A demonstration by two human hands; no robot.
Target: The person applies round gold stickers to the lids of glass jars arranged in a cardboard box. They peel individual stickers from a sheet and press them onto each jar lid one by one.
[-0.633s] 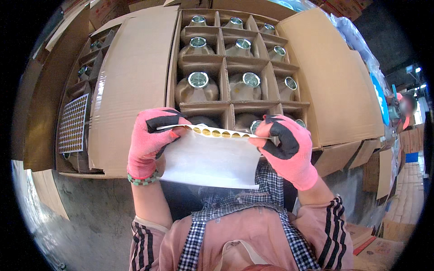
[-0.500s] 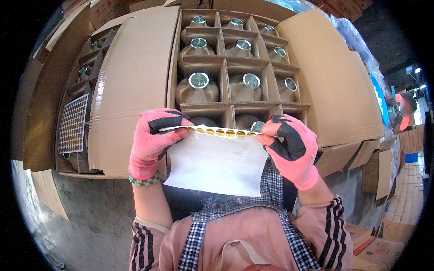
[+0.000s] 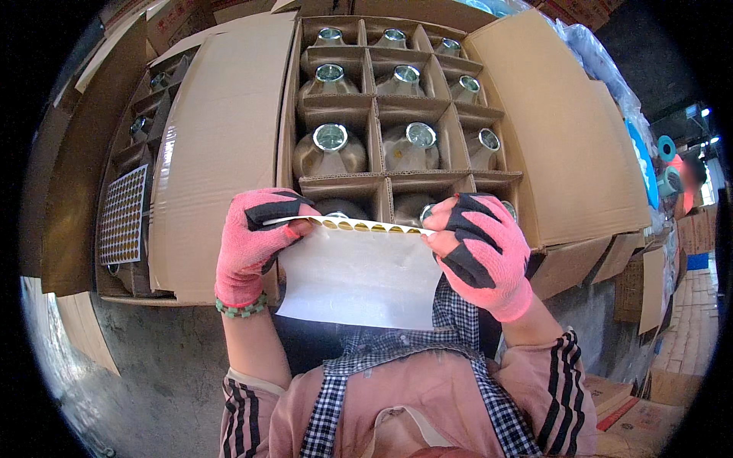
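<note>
Stretched between my hands is a sheet of round gold stickers [image 3: 359, 278], its white backing facing me and hanging down. The top edge is bent over, so a row of gold stickers shows along it. My left hand [image 3: 258, 240], in a pink and black glove with bare fingertips, pinches the left end of that edge. At the right end, my right hand [image 3: 489, 256], gloved alike, pinches with thumb and fingers. Just beyond lies an open cardboard box [image 3: 379, 114] of round glass bottles [image 3: 330, 151], one per divided cell. The hands and sheet partly hide the nearest row.
To the left, another open box [image 3: 122, 286] holds more bottles, with a second sticker sheet [image 3: 122, 217] lying on it. Wide cardboard flaps [image 3: 221, 153] fold outward. A person [image 3: 691, 179] is at the far right, near stacked cartons [image 3: 695, 235].
My right fingertips have shifted slightly left along the sheet's edge, and the hand has turned a little. The left hand keeps its pinch, with the sheet still held between both.
</note>
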